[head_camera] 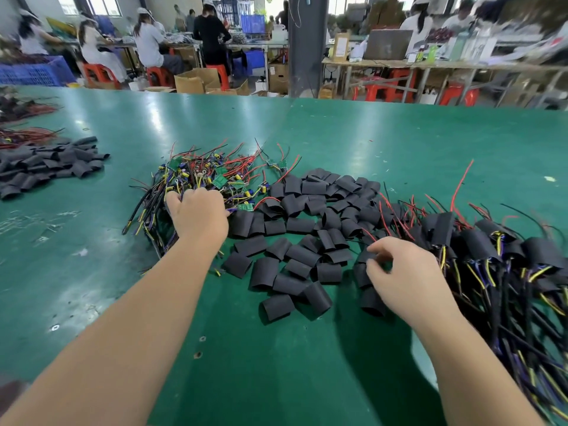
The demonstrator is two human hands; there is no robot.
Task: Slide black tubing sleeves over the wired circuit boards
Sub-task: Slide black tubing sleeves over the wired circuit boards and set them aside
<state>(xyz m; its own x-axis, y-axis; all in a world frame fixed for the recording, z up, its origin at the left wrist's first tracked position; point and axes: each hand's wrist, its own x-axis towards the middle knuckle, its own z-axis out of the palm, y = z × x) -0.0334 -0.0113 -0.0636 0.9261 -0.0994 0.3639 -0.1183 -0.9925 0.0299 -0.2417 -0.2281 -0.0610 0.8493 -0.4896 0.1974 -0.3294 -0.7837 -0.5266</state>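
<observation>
A tangle of small green circuit boards with red, black and yellow wires [212,176] lies on the green table. My left hand [199,215] rests on its near edge, fingers curled into the wires; what it grips is hidden. Flat black tubing sleeves [302,250] are scattered in the middle. My right hand [402,275] hovers over the sleeves at their right side, thumb and fingers bent toward one sleeve [364,273] and touching it. To the right lies a heap of sleeved boards with their cables [498,256].
The green table [338,348] has a second heap of black sleeves [49,166] at far left, with more red wires [27,138] behind it. Beyond the table's far edge several people sit at benches among red stools, cardboard boxes and a grey pillar [307,44].
</observation>
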